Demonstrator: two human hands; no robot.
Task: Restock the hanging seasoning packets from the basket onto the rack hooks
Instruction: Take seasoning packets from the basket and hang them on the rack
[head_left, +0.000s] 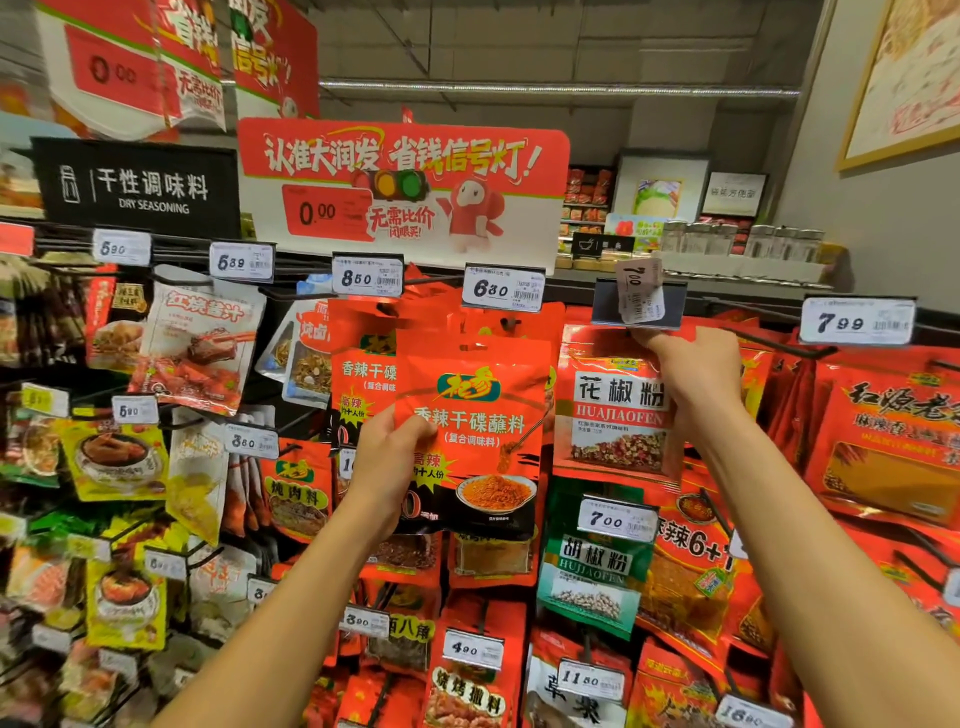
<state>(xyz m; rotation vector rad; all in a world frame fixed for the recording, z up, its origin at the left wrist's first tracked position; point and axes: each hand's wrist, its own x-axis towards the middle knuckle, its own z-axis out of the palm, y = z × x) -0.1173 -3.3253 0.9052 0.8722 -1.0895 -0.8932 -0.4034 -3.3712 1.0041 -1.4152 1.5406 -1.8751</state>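
- Red foil is the material of the dipping-seasoning packet (475, 431), which is held up at the middle of the view, in front of the hook under the 6.30 price tag (503, 288).
- Two hands are seen. The left hand (387, 457) grips that packet at its 9 o'clock edge, thumb on the front face.
- The right hand (698, 374) is raised at 2 o'clock of the packet, fingers curled over the top right corner of the huajiao packet (615, 415) hanging there; whether the corner is truly pinched cannot be told.
- One loose paper label (640, 291) marked 7.00 hangs crookedly on a dark tag holder (638, 306) just above the right hand.
- At least two more packets of the same dipping seasoning are partly seen behind the held one; their exact count is hidden.
- One green pepper packet (595, 566) hangs at 5 o'clock of the held packet.
- One black sign (137, 189) reading DRY SEASONING sits at 10 o'clock; one red promotional board (405, 187) stands at 12 o'clock.
- Packets at the far left are blurred and unreadable.
- The hook tip under the held packet is covered.
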